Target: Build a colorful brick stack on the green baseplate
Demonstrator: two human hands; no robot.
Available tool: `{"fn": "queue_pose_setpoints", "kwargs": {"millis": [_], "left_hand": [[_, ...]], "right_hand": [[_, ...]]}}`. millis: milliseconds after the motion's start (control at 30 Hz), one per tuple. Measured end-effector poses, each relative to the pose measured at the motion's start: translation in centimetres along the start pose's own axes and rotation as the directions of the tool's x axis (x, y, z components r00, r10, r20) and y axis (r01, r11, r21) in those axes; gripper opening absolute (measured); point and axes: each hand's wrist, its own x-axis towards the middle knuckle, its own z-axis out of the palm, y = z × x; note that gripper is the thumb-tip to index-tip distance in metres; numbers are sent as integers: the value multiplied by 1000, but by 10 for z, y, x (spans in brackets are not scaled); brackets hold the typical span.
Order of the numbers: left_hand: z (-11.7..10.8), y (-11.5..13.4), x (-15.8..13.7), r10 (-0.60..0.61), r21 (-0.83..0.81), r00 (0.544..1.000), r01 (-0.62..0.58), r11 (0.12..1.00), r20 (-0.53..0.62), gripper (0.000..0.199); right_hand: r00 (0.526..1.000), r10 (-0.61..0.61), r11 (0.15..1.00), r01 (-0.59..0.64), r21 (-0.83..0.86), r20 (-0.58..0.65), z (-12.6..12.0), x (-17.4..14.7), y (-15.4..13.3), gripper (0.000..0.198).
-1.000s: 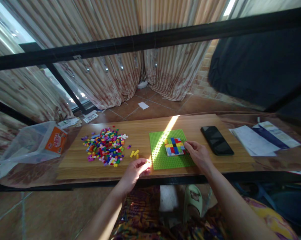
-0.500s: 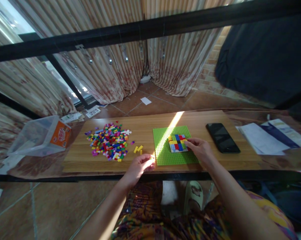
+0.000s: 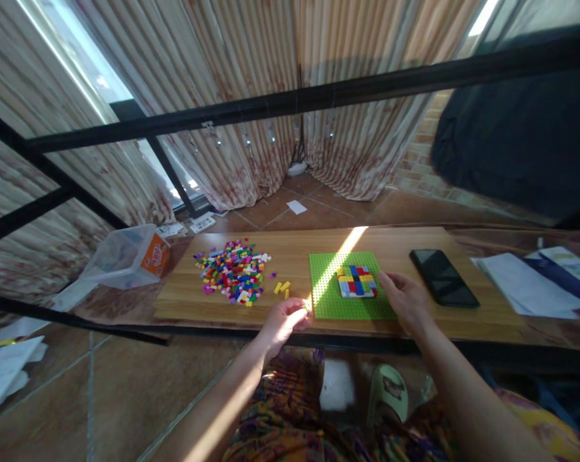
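Observation:
A green studded baseplate lies on the wooden board. On it sits a flat block of red, blue, yellow, white and black toy bricks. My right hand hovers at the plate's right side, just off the block, its fingers loosely extended with nothing visible in them. By the plate's left edge, my left hand is closed in a pinch; whatever its fingertips hold is too small and too brightly lit to make out. A few yellow bricks lie just beyond that hand.
A pile of loose coloured bricks spreads over the board's left part. Farther left stands a clear plastic bin with an orange label. A black phone lies right of the plate, with papers beyond it. Sunlight streaks across the plate.
My right hand has drawn back to the right from the brick block, uncovering its right side. My left hand keeps its pinch by the plate. The whole view has shifted.

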Motion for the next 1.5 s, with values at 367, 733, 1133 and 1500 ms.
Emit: {"fn": "queue_pose_setpoints", "kwargs": {"millis": [367,733,1133,1500], "left_hand": [[13,-15,-12,64,102,997,-68,992,43,21],[25,-19,-12,181,227,976,-205,952,119,11],[19,-27,-9,278,345,952,-305,888,125,28],[-31,-19,-4,258,362,961,-206,909,-100,25]], "right_hand": [[843,-207,970,109,219,496,25,-86,-57,31],[788,-152,900,-139,414,596,49,-96,-59,27],[808,-153,951,-36,308,569,43,-85,-53,29],[815,-118,970,-26,240,567,49,-84,-47,24]]}}
